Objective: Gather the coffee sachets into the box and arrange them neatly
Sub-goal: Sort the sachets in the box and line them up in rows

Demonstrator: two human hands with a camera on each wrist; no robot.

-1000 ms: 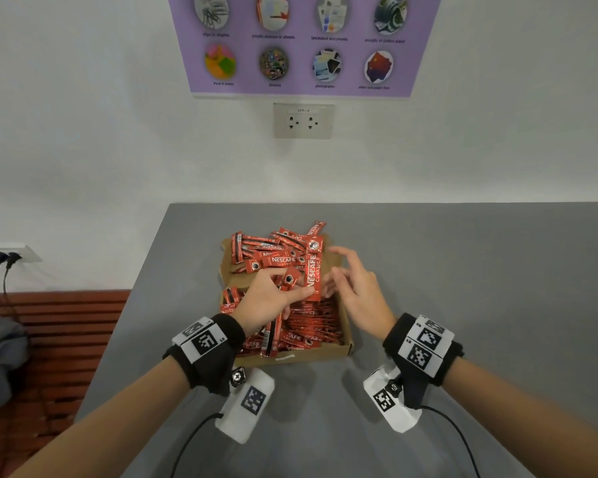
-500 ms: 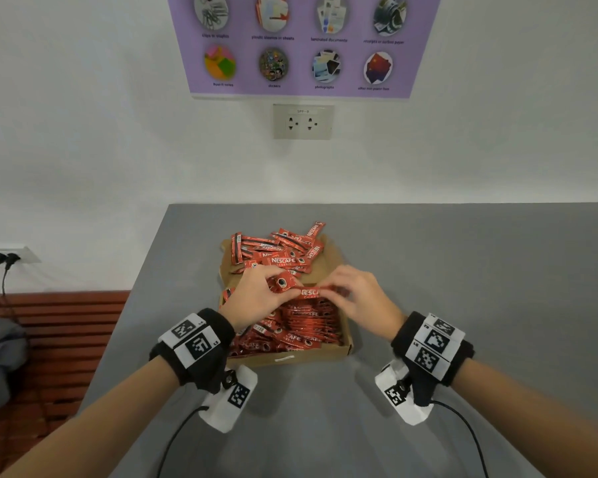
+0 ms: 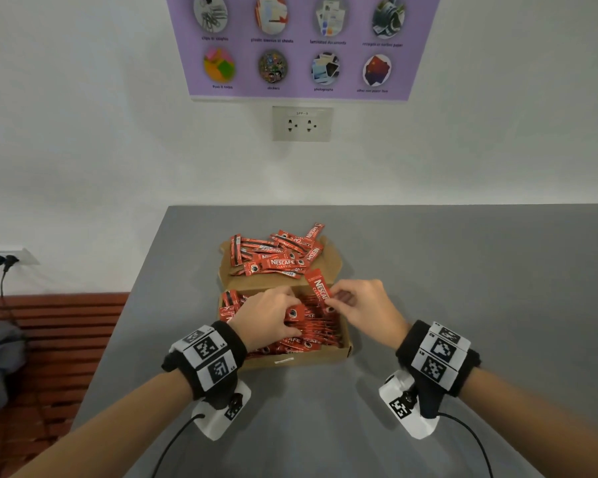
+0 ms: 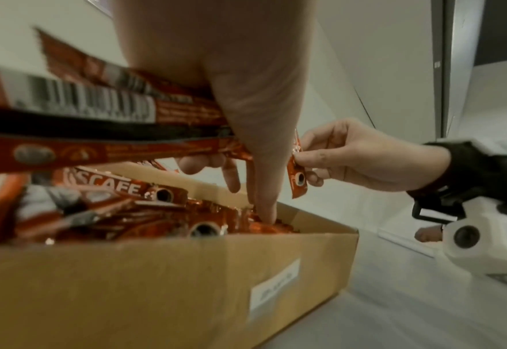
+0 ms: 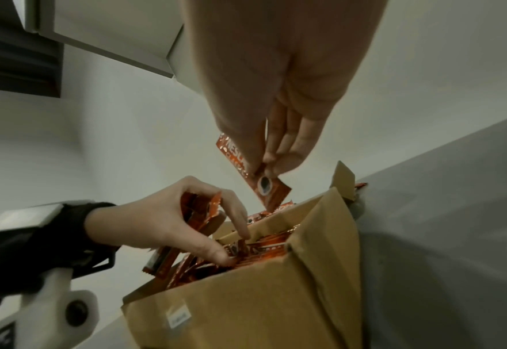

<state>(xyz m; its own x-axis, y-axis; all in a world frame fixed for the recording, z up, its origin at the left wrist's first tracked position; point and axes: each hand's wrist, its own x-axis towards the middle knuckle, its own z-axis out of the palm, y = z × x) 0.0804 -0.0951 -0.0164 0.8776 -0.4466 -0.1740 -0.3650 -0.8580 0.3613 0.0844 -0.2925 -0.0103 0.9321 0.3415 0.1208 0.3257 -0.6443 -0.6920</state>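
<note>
A brown cardboard box (image 3: 301, 359) sits on the grey table, filled with red coffee sachets (image 3: 320, 334). More sachets lie piled on its opened back flap (image 3: 277, 262). My left hand (image 3: 270, 317) is inside the box and grips a bundle of sachets (image 4: 96, 132), with one finger (image 4: 265, 205) poking down into the packed ones. My right hand (image 3: 359, 307) pinches a single sachet (image 3: 320, 288) by its lower end and holds it tilted above the box's right side, also seen as the pinched sachet (image 5: 258, 179) in the right wrist view.
The grey table (image 3: 463, 288) stretches bare to the right of the box. Its left edge (image 3: 135, 305) drops off to a red slatted bench (image 3: 49, 339). A white wall with a socket (image 3: 302, 124) and a purple poster (image 3: 301, 43) stands behind.
My right hand has lifted one sachet out from between the hands and now holds it tilted up above the box. My left hand has sunk lower into the box with its bundle.
</note>
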